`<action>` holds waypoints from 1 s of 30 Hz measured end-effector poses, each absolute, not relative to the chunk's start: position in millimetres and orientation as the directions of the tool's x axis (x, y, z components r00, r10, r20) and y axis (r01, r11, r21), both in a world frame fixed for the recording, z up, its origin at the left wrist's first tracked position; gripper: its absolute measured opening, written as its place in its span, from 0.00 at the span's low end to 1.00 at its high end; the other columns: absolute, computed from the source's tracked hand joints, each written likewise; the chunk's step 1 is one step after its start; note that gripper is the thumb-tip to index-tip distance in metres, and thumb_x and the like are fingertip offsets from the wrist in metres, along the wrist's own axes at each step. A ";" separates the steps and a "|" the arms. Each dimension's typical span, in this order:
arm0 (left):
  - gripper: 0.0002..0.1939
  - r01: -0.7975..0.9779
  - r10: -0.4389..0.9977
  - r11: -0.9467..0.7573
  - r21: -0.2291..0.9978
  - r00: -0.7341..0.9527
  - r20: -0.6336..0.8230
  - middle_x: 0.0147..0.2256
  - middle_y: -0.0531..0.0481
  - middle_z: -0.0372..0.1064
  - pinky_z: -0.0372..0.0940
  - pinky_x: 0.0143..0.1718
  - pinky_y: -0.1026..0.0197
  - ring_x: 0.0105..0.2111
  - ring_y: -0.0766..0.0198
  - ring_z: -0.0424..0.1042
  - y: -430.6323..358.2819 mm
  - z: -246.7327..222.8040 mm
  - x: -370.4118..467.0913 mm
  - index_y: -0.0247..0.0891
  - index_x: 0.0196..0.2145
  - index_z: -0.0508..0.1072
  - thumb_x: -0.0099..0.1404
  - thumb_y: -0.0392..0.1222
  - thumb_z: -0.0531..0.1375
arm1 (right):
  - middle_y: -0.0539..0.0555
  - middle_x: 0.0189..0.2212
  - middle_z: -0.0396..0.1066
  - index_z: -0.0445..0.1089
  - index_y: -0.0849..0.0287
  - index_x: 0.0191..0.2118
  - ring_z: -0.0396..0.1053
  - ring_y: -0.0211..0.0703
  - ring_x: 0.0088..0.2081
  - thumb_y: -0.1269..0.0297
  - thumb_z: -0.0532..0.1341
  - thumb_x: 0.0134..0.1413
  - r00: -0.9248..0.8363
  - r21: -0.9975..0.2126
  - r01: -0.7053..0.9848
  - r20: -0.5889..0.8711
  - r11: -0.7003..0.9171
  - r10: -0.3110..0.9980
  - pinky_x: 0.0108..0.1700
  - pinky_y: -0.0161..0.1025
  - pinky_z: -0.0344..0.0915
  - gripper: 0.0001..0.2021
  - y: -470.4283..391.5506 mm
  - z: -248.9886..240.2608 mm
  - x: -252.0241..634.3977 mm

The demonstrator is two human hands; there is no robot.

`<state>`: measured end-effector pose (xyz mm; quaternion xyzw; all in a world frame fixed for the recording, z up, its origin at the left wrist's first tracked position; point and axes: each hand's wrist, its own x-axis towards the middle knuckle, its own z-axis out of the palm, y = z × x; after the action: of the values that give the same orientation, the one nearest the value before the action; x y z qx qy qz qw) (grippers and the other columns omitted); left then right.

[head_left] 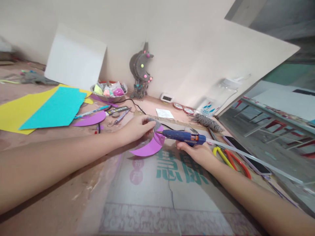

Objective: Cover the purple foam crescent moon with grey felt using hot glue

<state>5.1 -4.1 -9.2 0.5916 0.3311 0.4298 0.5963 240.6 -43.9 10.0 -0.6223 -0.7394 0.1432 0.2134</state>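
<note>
My left hand (140, 128) pinches the upper end of a purple paper crescent (147, 148), where grey yarn (154, 124) covers the tip. In my right hand (194, 151) is a blue hot glue gun (180, 136), its nozzle at the crescent beside the yarn. A long clear glue stick (256, 157) sticks out of the gun's back toward the right. Beneath both hands lies a printed plastic sheet (147, 196). Part of the crescent's upper end is hidden by my fingers and the nozzle.
Pliers with yellow and orange handles (231, 159) and a phone (248, 155) lie to the right. Behind stand a clear bottle (216, 96) and a bundle of grey yarn (208, 122). A bowl (108, 97) of colored pieces and blue paper (55, 108) are at left.
</note>
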 end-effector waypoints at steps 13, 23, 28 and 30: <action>0.11 -0.161 0.913 -0.020 0.987 0.400 0.084 0.17 0.58 0.57 0.50 0.16 0.69 0.16 0.74 0.56 -4.8 -5.3 7.0 0.37 0.22 0.60 0.61 0.40 0.56 | 0.51 0.24 0.74 0.73 0.54 0.28 0.71 0.48 0.30 0.44 0.57 0.48 -0.156 -0.448 0.870 0.142 0.204 0.978 0.35 0.41 0.67 0.18 -43.5 8.8 239.9; 0.11 -0.172 0.905 -0.016 0.985 0.416 0.088 0.19 0.58 0.58 0.50 0.17 0.69 0.16 0.75 0.56 -4.7 -6.8 5.7 0.37 0.24 0.61 0.62 0.41 0.56 | 0.52 0.22 0.72 0.73 0.52 0.27 0.71 0.50 0.29 0.45 0.57 0.48 -0.096 -0.455 0.881 0.098 0.130 0.991 0.32 0.43 0.67 0.17 -44.3 7.7 240.6; 0.11 -0.137 0.907 -0.037 0.990 0.411 0.091 0.19 0.57 0.58 0.50 0.17 0.69 0.16 0.75 0.56 -4.4 -7.1 6.0 0.37 0.24 0.61 0.62 0.40 0.55 | 0.51 0.27 0.74 0.73 0.52 0.34 0.72 0.51 0.32 0.47 0.57 0.50 -0.156 -0.474 0.858 0.123 0.196 0.980 0.36 0.44 0.68 0.16 -44.7 8.2 240.6; 0.11 -0.121 0.911 -0.054 0.991 0.401 0.099 0.19 0.57 0.58 0.51 0.17 0.69 0.17 0.75 0.56 -4.2 -6.9 6.2 0.37 0.23 0.60 0.62 0.39 0.55 | 0.51 0.27 0.75 0.72 0.53 0.36 0.72 0.49 0.32 0.47 0.57 0.50 -0.151 -0.463 0.864 0.137 0.198 0.979 0.36 0.43 0.68 0.17 -45.1 9.5 239.6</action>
<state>6.2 -4.2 -6.9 0.5846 0.3375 0.4306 0.5991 239.6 -45.1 9.5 -0.6177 -0.7458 0.1393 0.2070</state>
